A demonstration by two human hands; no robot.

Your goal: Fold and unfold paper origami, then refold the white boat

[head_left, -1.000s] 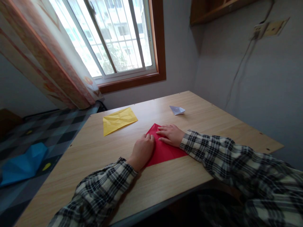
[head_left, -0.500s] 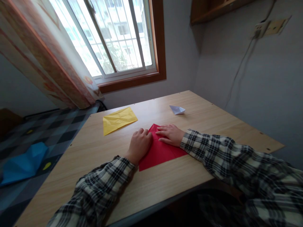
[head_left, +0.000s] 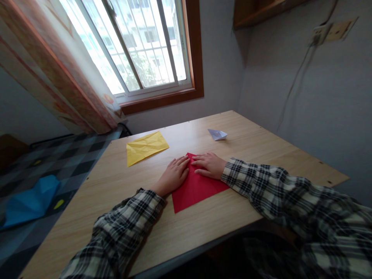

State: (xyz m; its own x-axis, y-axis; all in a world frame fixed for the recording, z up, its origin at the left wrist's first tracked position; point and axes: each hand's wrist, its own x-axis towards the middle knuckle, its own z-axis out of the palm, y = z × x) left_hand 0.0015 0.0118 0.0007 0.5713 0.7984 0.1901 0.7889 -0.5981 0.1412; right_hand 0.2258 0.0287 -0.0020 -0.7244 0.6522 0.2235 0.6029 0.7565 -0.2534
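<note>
A folded sheet of red paper [head_left: 197,190] lies on the wooden table, its point facing away from me and its wide edge toward me. My left hand [head_left: 174,173] rests flat along the paper's left slanting edge, fingers stretched toward the tip. On the other side, my right hand [head_left: 211,164] presses down on the upper right of the paper with its fingers spread. The two hands' fingertips come close together near the tip. Part of the paper's right side is hidden beneath my right hand and sleeve.
A creased yellow paper [head_left: 147,148] lies at the table's [head_left: 116,217] far left. A small white folded paper boat [head_left: 217,135] stands toward the back. On the checked cloth [head_left: 17,166] at the left is a blue folded paper [head_left: 31,201]. A window is beyond.
My left hand has flattened, its curled fingers now stretched out toward the paper's tip. The red paper's near left corner has shifted slightly right and toward me. My right hand stays put.
</note>
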